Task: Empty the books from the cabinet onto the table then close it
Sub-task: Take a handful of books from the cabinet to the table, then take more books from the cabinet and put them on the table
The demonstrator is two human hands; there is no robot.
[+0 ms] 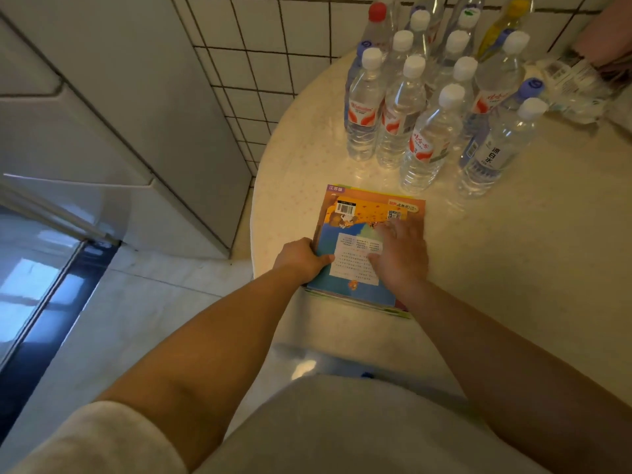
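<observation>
A home: tiled floor (253,63), round table (513,268), water bottles (427,131)

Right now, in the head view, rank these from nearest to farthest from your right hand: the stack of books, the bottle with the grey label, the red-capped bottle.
1. Stack of books: under the right hand, which lies flat on the top cover.
2. Grey-label bottle: beyond the hand, to the right.
3. Red-capped bottle: back row by the tiled wall.
</observation>
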